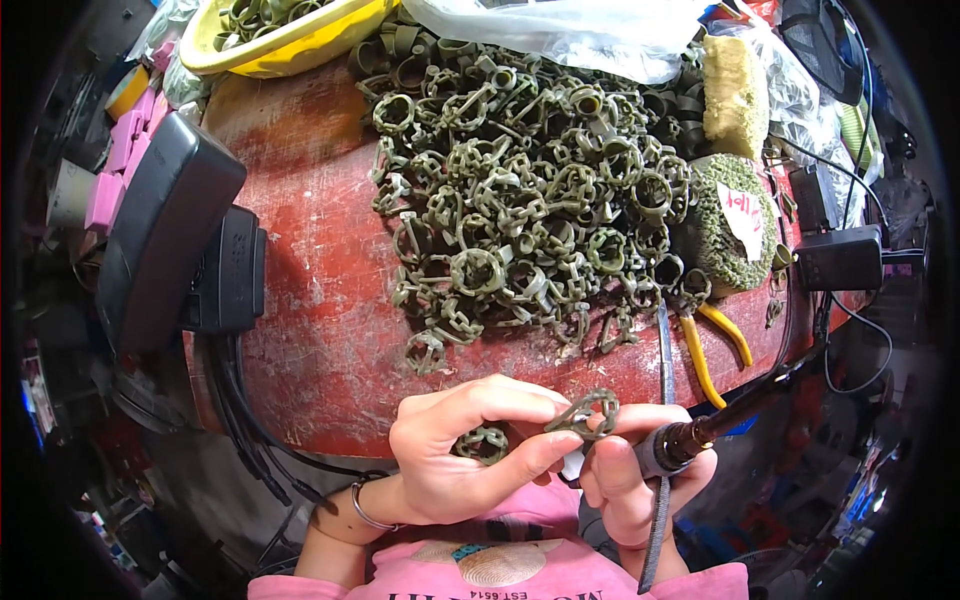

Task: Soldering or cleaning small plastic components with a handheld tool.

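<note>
- We see our left hand [455,455] low in the centre of the view, fingers curled. Its thumb and forefinger pinch one olive-green ring piece [583,413] at its lower edge.
- A second green ring piece [483,443] sits cupped in the palm of the same hand, partly hidden by the fingers.
- Our right hand [630,470] is closed around the dark grip of a handheld rotary tool [700,432]. The tool's body runs up and to the right, out toward a black cable.
- The pinched ring piece is held in the air just in front of the near edge of the table [320,300], between the two hands. We cannot tell whether the tool tip touches it.
- A large heap of like green ring pieces [530,190] covers the middle and far part of the worn red table.
- Yellow-handled pliers [712,345] lie at the heap's right edge, near the right hand.
- Two round fibrous buffing wheels [735,215] rest to the right of the heap.
- A yellow basin [290,45] with more green pieces stands at the far left; a clear plastic bag [570,30] lies beside it.
- A black box [165,235] lies at the table's left edge.
</note>
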Motion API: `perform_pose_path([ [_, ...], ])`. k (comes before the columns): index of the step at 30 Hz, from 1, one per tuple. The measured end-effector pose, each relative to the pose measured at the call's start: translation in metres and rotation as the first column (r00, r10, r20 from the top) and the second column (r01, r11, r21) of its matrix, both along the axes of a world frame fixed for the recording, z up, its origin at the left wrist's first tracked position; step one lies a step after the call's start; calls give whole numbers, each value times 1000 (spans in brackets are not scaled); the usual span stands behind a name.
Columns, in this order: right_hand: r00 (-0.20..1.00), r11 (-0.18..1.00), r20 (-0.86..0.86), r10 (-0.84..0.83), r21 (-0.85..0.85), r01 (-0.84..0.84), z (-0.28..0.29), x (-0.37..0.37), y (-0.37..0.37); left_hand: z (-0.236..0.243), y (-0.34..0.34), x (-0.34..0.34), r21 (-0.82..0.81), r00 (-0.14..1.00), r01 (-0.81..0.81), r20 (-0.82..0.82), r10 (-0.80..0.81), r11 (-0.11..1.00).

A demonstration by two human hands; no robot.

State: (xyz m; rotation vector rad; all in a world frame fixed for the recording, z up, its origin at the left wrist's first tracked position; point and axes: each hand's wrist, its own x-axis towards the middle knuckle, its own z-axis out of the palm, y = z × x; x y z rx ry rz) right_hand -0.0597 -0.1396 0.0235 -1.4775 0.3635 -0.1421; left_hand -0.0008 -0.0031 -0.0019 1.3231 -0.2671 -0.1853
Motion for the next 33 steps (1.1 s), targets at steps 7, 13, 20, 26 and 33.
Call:
perform_pose_path([
  [7, 999, 997, 14, 40, 60, -41, 1, -1, -1, 1, 1, 3, -20, 998, 61, 17, -61, 998],
  [13, 998, 992, 15, 61, 112, -63, 1, -1, -1, 5, 0, 5, 9, 998, 60, 3, -60, 998],
  [20, 998, 997, 2, 55, 47, -55, 2, -3, -2, 5, -1, 9, 67, 984, 52, 164, -63, 996],
  [26, 999, 999, -29, 24, 47, -22, -2, -3, -1, 1, 1, 3, 108, 991, 36, 125, -50, 993],
  [33, 998, 999, -66, -5, 49, 8, -2, -6, -5, 2, -2, 3, 184, 969, -8, 244, -38, 983],
])
